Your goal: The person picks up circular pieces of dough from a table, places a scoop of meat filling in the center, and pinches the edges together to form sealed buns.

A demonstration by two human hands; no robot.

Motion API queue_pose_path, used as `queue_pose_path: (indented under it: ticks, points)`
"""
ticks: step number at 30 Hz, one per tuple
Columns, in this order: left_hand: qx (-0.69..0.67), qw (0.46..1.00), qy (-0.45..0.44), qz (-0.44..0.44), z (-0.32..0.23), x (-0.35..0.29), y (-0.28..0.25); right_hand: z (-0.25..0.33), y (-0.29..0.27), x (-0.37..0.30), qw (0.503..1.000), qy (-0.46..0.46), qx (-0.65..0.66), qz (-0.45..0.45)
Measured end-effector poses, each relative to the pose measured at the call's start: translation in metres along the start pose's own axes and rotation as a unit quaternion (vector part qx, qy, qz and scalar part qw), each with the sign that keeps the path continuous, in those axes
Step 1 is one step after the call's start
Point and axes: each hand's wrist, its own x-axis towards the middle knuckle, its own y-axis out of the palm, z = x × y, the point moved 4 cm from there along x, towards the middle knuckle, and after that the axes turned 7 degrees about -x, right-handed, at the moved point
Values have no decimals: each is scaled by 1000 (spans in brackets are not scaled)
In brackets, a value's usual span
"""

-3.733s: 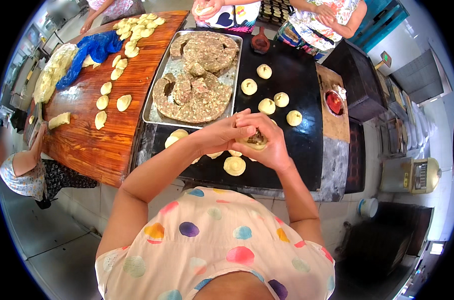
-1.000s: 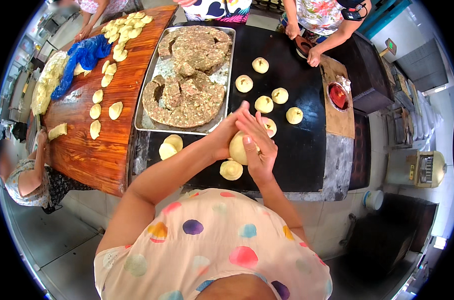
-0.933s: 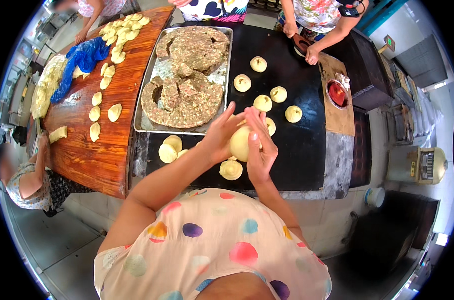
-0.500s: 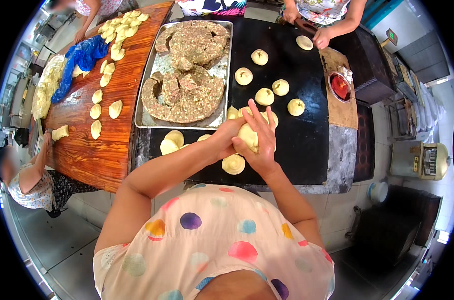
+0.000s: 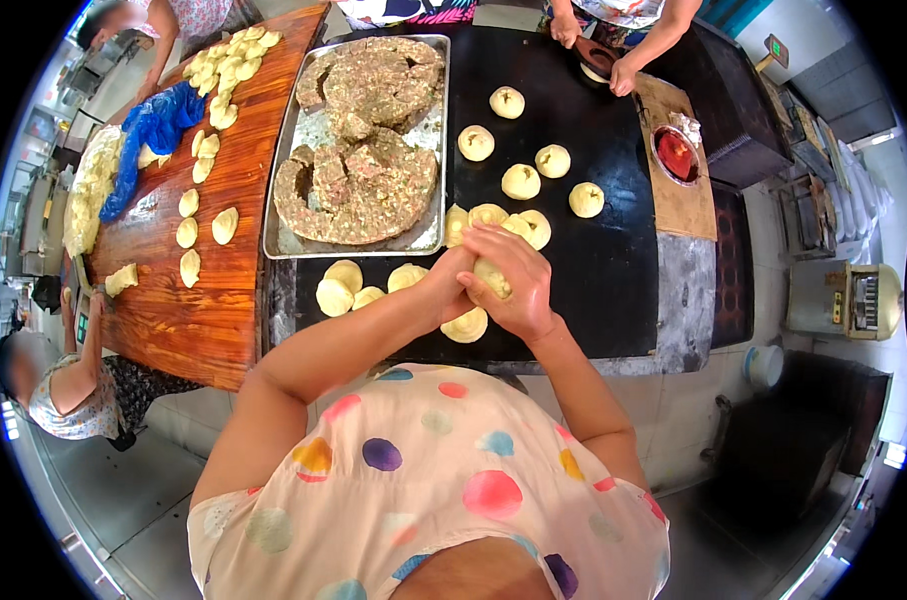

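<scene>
At the near edge of the black work surface, my left hand [image 5: 450, 284] and my right hand [image 5: 524, 290] are closed together around a piece of pale yellow dough [image 5: 492, 279]. The right hand's fingers fold across toward the left hand, hiding most of the dough. Just beneath them lies a round dough piece [image 5: 464, 326], partly covered. More dough pieces [image 5: 343, 273] rest left of my hands, and others [image 5: 536, 229] sit just beyond. Farther off stand several round filled buns [image 5: 520, 181] with gathered tops. A metal tray [image 5: 439, 225] holds mounded minced filling [image 5: 373, 193].
Across the surface, a co-worker's hands [image 5: 621, 77] hold a dark tool over a dough round. A bowl of red paste [image 5: 676, 154] stands on a board at the right. On the left wooden table [image 5: 205, 320] lie dough pieces and blue plastic [image 5: 153, 135]; two people work there.
My right fingers, stretched upward before, have folded down over the dough and my left hand. The co-worker opposite has brought the dark tool onto the dough round.
</scene>
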Motion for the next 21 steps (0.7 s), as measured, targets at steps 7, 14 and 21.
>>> queue_pose_path:
  ticks: [7, 14, 21]
  points:
    - [-159, 984, 60, 59, 11, 11, 3, -20, 28, -34, 903, 294, 244, -195]
    - [-147, 983, 64, -92, 45, 27, -43, -15, 38, -57, 969, 123, 16, -211]
    - [-40, 994, 22, -98, 44, 34, -6, -47, 20, -71, 919, 320, 131, -190]
